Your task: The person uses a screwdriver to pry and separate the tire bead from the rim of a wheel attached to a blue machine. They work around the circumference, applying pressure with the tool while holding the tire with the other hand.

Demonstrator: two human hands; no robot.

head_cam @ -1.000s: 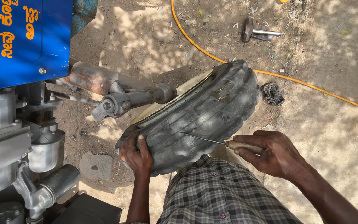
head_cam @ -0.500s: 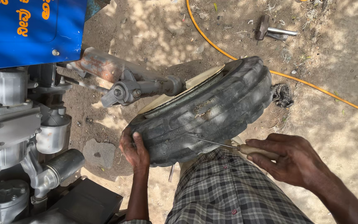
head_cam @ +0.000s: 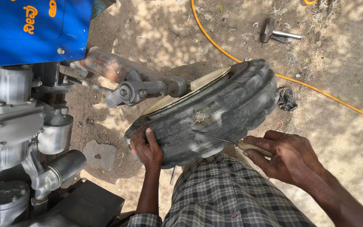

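Head view of work on a small machine wheel. The left hand (head_cam: 147, 148) grips the near edge of the tyre (head_cam: 215, 113), its fingers (head_cam: 152, 138) curled and pressed against the tread, steadying the wheel where it sits on its axle (head_cam: 148, 88) beside the machine. The right hand (head_cam: 288, 157) closes around the pale wooden handle of an awl-like tool (head_cam: 232, 142), fingers wrapped tight; the thin metal shaft lies nearly flat across the tread, its tip touching the rubber near a torn, frayed patch (head_cam: 204, 113). The step in hand appears to be probing or piercing the tread at the damaged spot. The next move, as judged from the pose, calls for firm pressure along the shaft while the left hand holds the wheel against turning; a slip could send the tip toward the gripping hand. Materials: the tyre is dull grey-black rubber, ribbed, dusty and worn; the rim (head_cam: 190, 94) is cream-painted metal; the axle housing is grey cast metal with rust on its tube. A blue panel (head_cam: 30, 29) and silver engine castings (head_cam: 9, 122) stand at left. On the dirt ground (head_cam: 337, 113) lie a yellow hose (head_cam: 316, 90), a hammer (head_cam: 278, 33) and a dark rag (head_cam: 288, 98).
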